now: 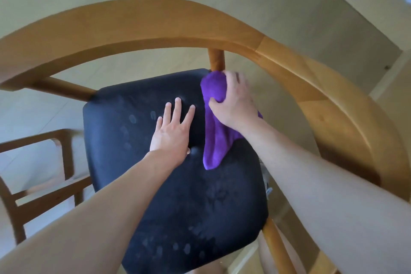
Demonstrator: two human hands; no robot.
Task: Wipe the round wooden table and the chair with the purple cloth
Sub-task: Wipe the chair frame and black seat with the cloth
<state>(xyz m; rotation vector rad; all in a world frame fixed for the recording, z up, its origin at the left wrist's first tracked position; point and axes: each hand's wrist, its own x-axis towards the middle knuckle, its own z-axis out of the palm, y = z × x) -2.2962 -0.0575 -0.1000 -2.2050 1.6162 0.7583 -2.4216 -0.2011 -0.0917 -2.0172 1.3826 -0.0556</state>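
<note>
**Chair under the cloth, table out of sight**

The person is leaning over the chair [311, 87] and working at the far right corner of its black seat [178, 196]. The right hand [235, 100] is gripping the purple cloth [215, 122], fingers and thumb curled round a bunched wad of it, and is pressing that wad against the foot of the wooden spindle [216, 59] where it is meeting the seat. The loose tail of the cloth is trailing back across the cushion toward the person. The left hand [172, 129] is lying flat on the seat just beside the cloth, fingers straight and spread, holding nothing; it looks to be bracing the chair.

As for progress, the chair part seems to be under way rather than finished. Pale smudges and fingerprint-like marks are showing on the cushion, near the left hand and again toward the near edge, so the seat appears to be wanting more passes. The curved backrest rail is looking plain, though I cannot tell whether it has been wiped. The round wooden table is not showing anywhere in view, so its state I cannot judge. A second chair [44, 167] is standing to the left, blurred.
</note>
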